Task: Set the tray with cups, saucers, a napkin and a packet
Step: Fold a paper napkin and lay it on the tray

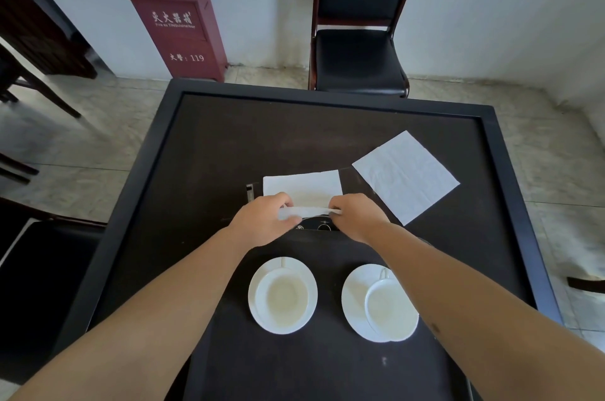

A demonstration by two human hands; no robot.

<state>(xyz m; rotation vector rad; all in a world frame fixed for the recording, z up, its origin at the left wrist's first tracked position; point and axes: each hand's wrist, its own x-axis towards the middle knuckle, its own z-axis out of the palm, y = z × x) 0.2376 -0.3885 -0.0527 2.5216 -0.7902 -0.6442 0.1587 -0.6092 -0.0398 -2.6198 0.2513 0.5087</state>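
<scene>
Presently, a white napkin (302,191) is held by its near edge between both hands, above the middle of the dark surface (229,145). The left hand (262,220) is closed on the left end of that edge, with the fingers curled over a rolled or folded strip of the paper; the right hand (355,215) is pinched shut on the right end of the same strip. Beyond the grip, the rest of the napkin is spread flat. Under and just behind the two grips, a small dark item with pale markings (322,225) is partly seen; what it is cannot be told.

To the right of the grip and farther away, a second white napkin (406,176) is laid open, turned cornerwise, apart from the held one. Nearer than the grip, below the left forearm, a white cup (283,297) is set on a white saucer (253,302). Below the right forearm, another cup (389,309) is set on its own saucer (352,302), pushed toward the saucer's right rim and overhanging it. The two saucers are kept apart. A tray edge cannot be told from the dark top.

Far beyond the grip, a black chair (360,63) and a red cabinet (180,27) are stood against the wall.
</scene>
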